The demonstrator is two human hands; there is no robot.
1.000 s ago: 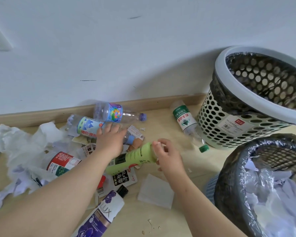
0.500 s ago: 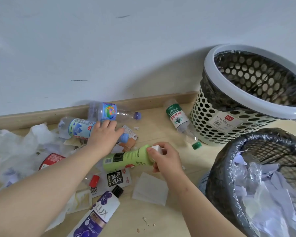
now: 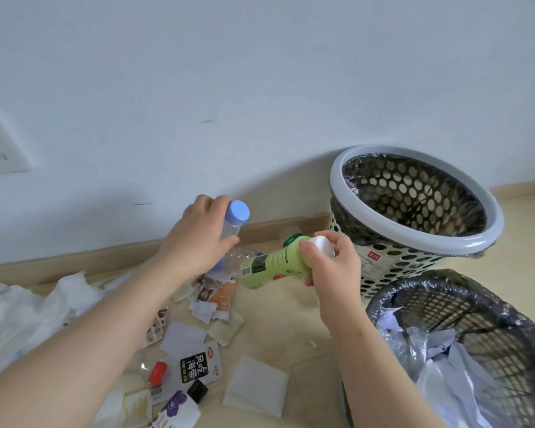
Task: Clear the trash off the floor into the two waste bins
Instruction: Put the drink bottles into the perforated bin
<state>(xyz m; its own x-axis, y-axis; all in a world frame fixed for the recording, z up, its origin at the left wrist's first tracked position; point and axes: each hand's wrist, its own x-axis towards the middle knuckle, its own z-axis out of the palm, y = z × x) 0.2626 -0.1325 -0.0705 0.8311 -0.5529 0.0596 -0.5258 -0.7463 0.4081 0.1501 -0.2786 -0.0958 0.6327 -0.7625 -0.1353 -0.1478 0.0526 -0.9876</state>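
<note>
Fingers [image 3: 212, 201] of the left hand [image 3: 198, 242] are wrapping a blue-capped clear bottle [image 3: 234, 222] and the right hand [image 3: 331, 267] is clamping a green bottle [image 3: 269, 264], both above the floor [image 3: 291, 332]. Probably they are aiming at the white perforated bin [image 3: 414, 239] beyond the right hand, since the dark bin [image 3: 430, 276] beneath is holding paper [image 3: 445, 366].

blue-capped clear bottle [image 3: 233, 225], pale green bottle [image 3: 271, 264], white perforated bin [image 3: 414, 242], black-lined.
</note>
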